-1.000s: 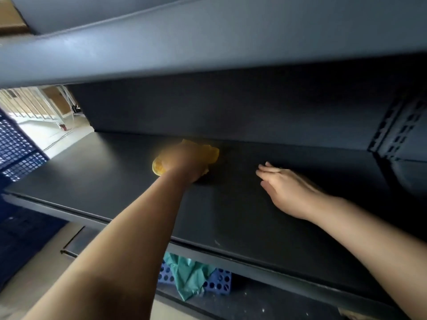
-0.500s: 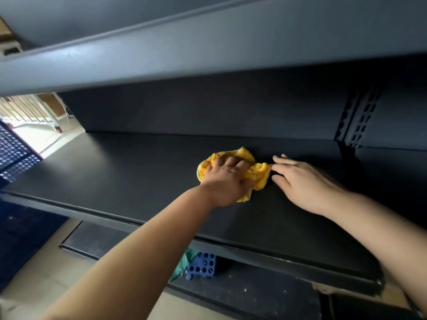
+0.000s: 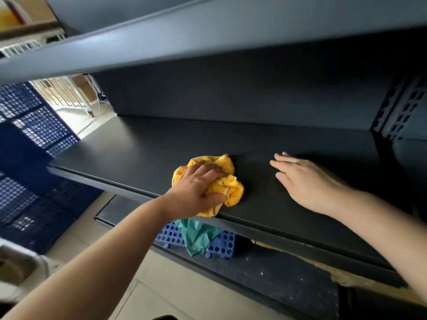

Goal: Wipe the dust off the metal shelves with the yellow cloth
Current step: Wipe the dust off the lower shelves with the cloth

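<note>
A crumpled yellow cloth [image 3: 227, 189] lies on the dark metal shelf [image 3: 143, 148], right at the shelf's front edge. My left hand [image 3: 196, 190] lies on top of the cloth, with fingers and thumb curled round its folds. To the right, my right hand [image 3: 305, 181] rests flat on the shelf with straight fingers and holds nothing. A gap of bare shelf separates it from the cloth.
Another shelf [image 3: 208, 35] hangs close overhead. On the lower shelf [image 3: 277, 276] stand a blue perforated rack [image 3: 221, 245] and a green cloth [image 3: 196, 236]. Blue crates [image 3: 30, 158] are stacked at the left. A slotted upright [image 3: 402, 109] bounds the right end.
My left hand has drawn the yellow cloth from the back of the shelf toward its front edge. A gap has opened between the cloth and my right hand, which stays flat on the shelf.
</note>
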Demonstrator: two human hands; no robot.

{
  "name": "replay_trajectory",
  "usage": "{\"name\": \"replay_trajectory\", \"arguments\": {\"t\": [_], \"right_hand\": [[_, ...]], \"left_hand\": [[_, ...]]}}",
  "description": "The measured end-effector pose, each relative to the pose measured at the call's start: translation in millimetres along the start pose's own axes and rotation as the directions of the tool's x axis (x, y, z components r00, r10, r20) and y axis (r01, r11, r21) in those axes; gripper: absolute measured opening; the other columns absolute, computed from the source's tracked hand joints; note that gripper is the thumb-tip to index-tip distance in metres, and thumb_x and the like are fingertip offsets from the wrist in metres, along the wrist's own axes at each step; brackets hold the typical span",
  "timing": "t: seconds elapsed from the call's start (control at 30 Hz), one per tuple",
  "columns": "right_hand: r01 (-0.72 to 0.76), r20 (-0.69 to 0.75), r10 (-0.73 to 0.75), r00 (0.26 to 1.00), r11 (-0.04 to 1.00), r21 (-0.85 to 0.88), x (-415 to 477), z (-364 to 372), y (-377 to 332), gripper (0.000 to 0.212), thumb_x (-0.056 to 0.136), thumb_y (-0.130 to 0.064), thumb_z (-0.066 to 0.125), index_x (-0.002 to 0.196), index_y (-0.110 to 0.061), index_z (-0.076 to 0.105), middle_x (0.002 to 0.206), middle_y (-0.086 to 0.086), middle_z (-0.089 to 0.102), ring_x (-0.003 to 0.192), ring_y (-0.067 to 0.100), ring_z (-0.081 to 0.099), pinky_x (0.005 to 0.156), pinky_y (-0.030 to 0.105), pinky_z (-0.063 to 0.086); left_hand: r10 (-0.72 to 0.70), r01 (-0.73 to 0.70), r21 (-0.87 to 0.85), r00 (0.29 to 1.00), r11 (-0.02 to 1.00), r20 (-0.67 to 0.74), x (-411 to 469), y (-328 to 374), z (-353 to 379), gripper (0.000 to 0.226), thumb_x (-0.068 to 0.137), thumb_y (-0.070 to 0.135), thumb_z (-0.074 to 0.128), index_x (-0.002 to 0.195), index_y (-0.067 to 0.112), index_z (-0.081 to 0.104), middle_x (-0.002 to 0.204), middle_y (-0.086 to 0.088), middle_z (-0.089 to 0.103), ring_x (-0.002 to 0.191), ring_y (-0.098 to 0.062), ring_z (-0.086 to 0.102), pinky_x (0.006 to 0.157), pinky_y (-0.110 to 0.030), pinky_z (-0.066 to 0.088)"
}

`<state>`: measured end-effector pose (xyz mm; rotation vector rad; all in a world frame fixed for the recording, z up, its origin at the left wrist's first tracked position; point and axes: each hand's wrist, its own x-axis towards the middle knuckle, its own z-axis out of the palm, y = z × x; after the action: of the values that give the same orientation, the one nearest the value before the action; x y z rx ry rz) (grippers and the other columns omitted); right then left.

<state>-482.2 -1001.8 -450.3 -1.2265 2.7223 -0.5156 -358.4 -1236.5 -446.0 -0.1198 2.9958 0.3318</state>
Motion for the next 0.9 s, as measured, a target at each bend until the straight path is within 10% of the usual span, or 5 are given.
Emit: {"name": "replay_trajectory", "arguments": {"t": [0.9], "right_hand": [[-0.565, -0.161, 0.555, 0.816, 0.825, -0.018, -168.5, -64.1, 131.2, 0.049, 0.103, -0.033, 0.033, 0.15, -0.023, 0.026, 0.159, -0.006, 0.019, 0.148, 0.01, 0.012, 0.116, 0.029, 0.02]], "left_hand": [[0.438, -0.432, -0.171, 0.899, 0.886, 0.0, 150.1, 266.5, 43.2, 0.052, 0.095, 0.043, 0.053, 0.143, 0.032, 0.039, 0.149, 0.002, 0.036, 0.14, -0.024, 0.023, 0.116, -0.039, 0.017]]}}
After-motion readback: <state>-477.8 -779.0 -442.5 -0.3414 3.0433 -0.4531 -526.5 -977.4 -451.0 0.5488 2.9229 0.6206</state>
